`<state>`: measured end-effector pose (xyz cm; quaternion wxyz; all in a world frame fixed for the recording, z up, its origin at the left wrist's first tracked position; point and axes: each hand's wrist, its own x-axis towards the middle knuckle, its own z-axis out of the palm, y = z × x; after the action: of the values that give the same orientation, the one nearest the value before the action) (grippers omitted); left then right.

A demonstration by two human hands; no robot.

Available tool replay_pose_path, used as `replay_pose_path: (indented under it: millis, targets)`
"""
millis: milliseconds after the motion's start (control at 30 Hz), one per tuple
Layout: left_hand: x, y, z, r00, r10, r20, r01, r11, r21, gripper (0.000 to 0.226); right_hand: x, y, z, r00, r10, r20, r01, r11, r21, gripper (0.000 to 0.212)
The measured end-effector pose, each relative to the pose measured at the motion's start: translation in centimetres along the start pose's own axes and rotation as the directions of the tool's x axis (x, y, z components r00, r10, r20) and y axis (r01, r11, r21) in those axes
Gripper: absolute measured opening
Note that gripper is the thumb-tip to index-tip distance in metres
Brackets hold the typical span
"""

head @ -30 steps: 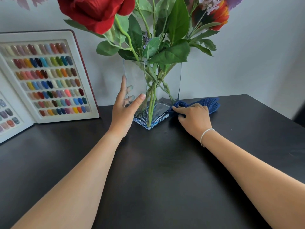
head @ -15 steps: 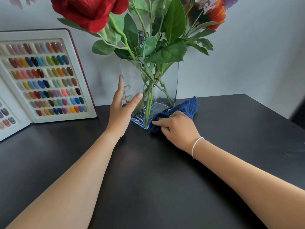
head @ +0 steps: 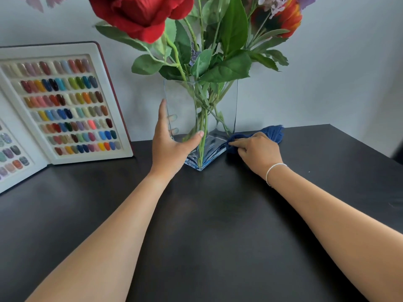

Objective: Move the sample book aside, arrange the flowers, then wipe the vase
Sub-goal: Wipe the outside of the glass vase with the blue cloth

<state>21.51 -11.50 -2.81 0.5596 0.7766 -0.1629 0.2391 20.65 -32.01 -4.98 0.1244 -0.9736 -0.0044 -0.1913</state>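
Observation:
A clear square glass vase (head: 226,110) stands on the black table (head: 207,225), one corner toward me. It holds flowers (head: 209,46): a big red rose, an orange bloom and green leaves. My left hand (head: 170,147) grips the vase's left side, thumb in front, fingers behind the glass. My right hand (head: 258,152) presses a dark blue cloth (head: 272,134) against the base of the vase's right face. The open sample book (head: 63,103), with rows of coloured nail tips, leans against the wall at the left.
A pale wall runs close behind the vase and the book. The table's right edge slants down at the far right. Bare black tabletop lies in front of the vase, crossed by both forearms.
My right hand slid the cloth along the vase's right base toward the front corner, then back to the right. My left hand stayed on the vase.

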Motion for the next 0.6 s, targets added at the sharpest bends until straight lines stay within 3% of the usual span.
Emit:
replay_pose_path:
  millis: [133, 233, 333, 400, 433, 600]
  targets:
    - [0.0, -0.2, 0.0, 1.000, 0.000, -0.017, 0.000, 1.000, -0.010, 0.096, 1.1, 0.7, 0.3, 0.993, 0.073, -0.091, -0.065, 0.994, 0.089, 0.036]
    - [0.2, -0.3, -0.1, 1.000, 0.005, -0.013, -0.006, 1.000, -0.025, 0.096, 1.3, 0.8, -0.1, 0.967, 0.202, -0.156, -0.135, 0.923, 0.360, 0.035]
    - [0.4, -0.5, -0.3, 1.000, 0.003, 0.002, -0.003, 0.999, -0.042, 0.093, 1.9, 0.5, -2.2, 0.886, 0.411, -0.216, -0.114, 0.644, 0.756, 0.032]
    - [0.5, -0.6, -0.5, 1.000, 0.004, 0.028, -0.002, 0.998, -0.059, 0.093, 2.5, -0.6, -3.5, 0.844, 0.471, -0.258, -0.002, 0.483, 0.876, 0.029]
    - [0.5, -0.7, -0.6, 0.999, 0.008, 0.039, -0.005, 0.998, -0.066, 0.093, 2.8, -1.4, -3.9, 0.841, 0.461, -0.283, 0.047, 0.459, 0.887, 0.030]
    - [0.5, -0.5, -0.7, 0.999, -0.010, 0.048, 0.013, 0.998, -0.059, 0.095, 2.5, -2.2, -2.9, 0.868, 0.337, -0.364, 0.061, 0.656, 0.752, 0.034]
